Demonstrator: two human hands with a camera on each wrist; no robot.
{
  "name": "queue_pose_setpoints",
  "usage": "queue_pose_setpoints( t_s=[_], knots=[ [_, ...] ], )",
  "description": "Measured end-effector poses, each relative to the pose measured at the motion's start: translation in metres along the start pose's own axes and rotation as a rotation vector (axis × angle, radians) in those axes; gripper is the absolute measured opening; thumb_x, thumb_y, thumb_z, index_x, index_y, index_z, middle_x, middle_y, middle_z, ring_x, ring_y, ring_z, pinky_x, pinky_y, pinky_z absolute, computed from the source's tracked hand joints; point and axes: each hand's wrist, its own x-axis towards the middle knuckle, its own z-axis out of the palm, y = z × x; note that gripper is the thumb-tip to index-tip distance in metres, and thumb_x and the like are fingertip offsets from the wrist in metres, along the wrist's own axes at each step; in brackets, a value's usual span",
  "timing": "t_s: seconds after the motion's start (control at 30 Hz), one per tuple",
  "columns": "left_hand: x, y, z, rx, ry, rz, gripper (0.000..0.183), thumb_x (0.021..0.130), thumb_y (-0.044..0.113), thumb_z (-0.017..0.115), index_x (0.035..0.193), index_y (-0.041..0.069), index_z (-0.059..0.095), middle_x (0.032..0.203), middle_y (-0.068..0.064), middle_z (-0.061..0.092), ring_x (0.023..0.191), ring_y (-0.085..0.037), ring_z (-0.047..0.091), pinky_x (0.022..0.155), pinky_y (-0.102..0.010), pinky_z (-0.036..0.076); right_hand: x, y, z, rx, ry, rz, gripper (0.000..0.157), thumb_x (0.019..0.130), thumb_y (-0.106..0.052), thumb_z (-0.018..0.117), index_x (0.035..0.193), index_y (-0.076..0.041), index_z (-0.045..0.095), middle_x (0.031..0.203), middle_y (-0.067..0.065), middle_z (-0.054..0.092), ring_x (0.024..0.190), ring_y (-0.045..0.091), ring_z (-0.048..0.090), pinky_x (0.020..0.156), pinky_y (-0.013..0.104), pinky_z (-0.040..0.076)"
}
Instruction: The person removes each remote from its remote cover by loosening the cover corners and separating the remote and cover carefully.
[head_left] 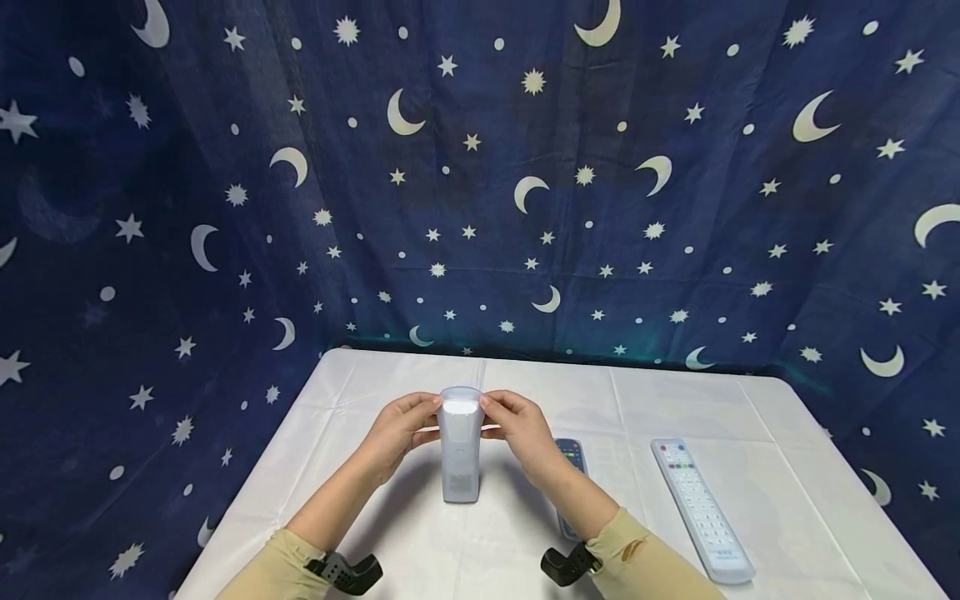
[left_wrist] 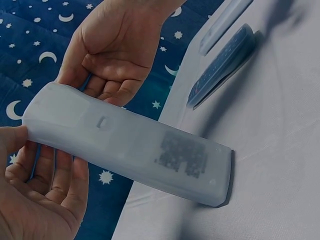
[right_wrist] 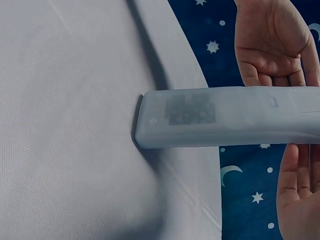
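Fingertips of your left hand (head_left: 396,433) and right hand (head_left: 525,433) pinch the sleeve's (head_left: 460,398) open rim, steadying the covered remote (head_left: 460,454) upright on the table (head_left: 420,550).

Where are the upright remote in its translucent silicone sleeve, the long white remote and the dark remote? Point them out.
sleeved upright remote (head_left: 460,454), head view, mid-back.
long white remote (head_left: 701,507), head view, keypad.
dark remote (left_wrist: 223,63), left wrist view, its side.

Right forearm (head_left: 577,492) hides dark remote (head_left: 572,457), perhaps half.
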Motion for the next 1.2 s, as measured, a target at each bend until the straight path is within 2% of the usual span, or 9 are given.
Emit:
queue_pose_setpoints(
  t_s=[0.53, 1.2],
  knots=[
    [-0.0011, -0.0009, 0.0009, -0.016, 0.002, -0.011, 0.042, 0.1, 0.033, 0.067, 0.121, -0.003, 0.064, 0.112, -0.01, 0.069, 0.101, -0.023, 0.067, 0.09, -0.037, 0.058, -0.0001, 0.0024, 0.0019, -0.013, 0.005, -0.012, 0.032, 0.103, -0.029, 0.064, 0.115, 0.001, 0.069, 0.103, 0.008, 0.068, 0.093, 0.02, 0.067, 0.084, 0.04, 0.06],
    [-0.0012, -0.0042, 0.0009, -0.05, -0.002, -0.025, 0.036, 0.102, 0.027, 0.065, 0.117, -0.005, 0.064, 0.103, -0.007, 0.069, 0.094, -0.02, 0.066, 0.086, -0.032, 0.057, -0.0011, 0.0048, 0.0024, -0.012, -0.016, -0.005, 0.032, 0.104, -0.029, 0.062, 0.112, 0.002, 0.067, 0.103, 0.009, 0.068, 0.093, 0.021, 0.067, 0.085, 0.04, 0.06]
  ],
)
